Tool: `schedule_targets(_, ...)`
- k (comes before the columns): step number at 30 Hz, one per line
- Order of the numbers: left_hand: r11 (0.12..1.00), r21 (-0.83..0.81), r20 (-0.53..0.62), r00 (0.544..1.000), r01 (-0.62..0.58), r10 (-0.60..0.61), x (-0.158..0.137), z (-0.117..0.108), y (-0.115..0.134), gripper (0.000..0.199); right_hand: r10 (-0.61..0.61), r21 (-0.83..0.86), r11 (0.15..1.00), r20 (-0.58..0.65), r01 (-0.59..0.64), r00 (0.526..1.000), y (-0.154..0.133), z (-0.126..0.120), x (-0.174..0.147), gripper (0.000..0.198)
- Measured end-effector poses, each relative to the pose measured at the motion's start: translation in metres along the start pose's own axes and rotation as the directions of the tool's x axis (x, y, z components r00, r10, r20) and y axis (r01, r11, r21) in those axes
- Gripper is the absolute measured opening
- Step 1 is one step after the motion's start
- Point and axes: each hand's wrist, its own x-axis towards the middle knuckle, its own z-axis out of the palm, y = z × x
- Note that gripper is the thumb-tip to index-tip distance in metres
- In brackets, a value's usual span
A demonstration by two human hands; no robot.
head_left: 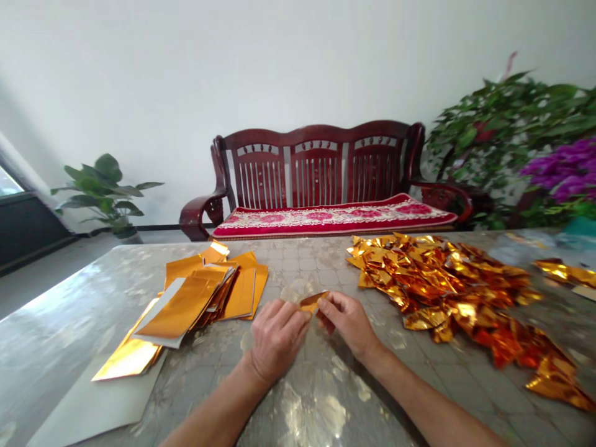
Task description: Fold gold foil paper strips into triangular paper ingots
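Note:
Between my two hands is a small folded piece of gold foil paper (313, 302), raised just over the table. My left hand (279, 335) is closed on its left end, and my right hand (347, 320) pinches the right end between thumb and fingers. Much of the piece is hidden behind the fingers. To the left lies a loose stack of flat gold foil sheets (186, 304) with pale backs. A large heap of folded gold foil pieces (433, 279) spreads over the right side, some of them more orange.
The table (307, 397) has a glossy patterned cover. A pale sheet (102, 397) lies at its left front. Clear plastic (521, 245) sits at the right back. Beyond stand a dark wooden bench (316, 164) with a red patterned cushion, a potted plant (107, 192) and purple flowers (565, 167).

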Motion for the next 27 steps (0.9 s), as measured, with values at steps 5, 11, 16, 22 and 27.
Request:
schedule_targets(5, 0.987, 0.129, 0.091, 0.992, -0.095, 0.083, 0.0, -0.002, 0.005, 0.014, 0.038, 0.041, 0.998, -0.023, -0.037, 0.999, 0.001, 0.008, -0.002, 0.033)
schedule_targets(11, 0.992, -0.128, 0.267, 0.964, 0.024, 0.011, -0.003, 0.002, 0.009, 0.014, -0.025, -0.042, 0.999, -0.042, 0.023, 0.999, 0.004, 0.002, 0.0, 0.033)
schedule_targets(16, 0.771, -0.437, 0.209, 0.886, 0.463, -0.414, -0.003, 0.012, 0.01, 0.022, -0.133, -0.244, 0.96, 0.024, 0.135, 0.991, 0.005, -0.005, -0.001, 0.034)
schedule_targets(22, 0.12, -0.658, 0.515, 0.561, 0.743, -0.649, 0.002, 0.027, 0.002, 0.039, -0.18, -0.443, 0.86, 0.204, 0.254, 0.962, 0.001, -0.004, -0.004, 0.031)
schedule_targets(27, -0.05, -0.636, 0.627, 0.478, 0.77, -0.615, 0.005, 0.028, 0.002, 0.04, -0.18, -0.512, 0.816, 0.213, 0.266, 0.96, 0.004, -0.002, -0.004, 0.032)
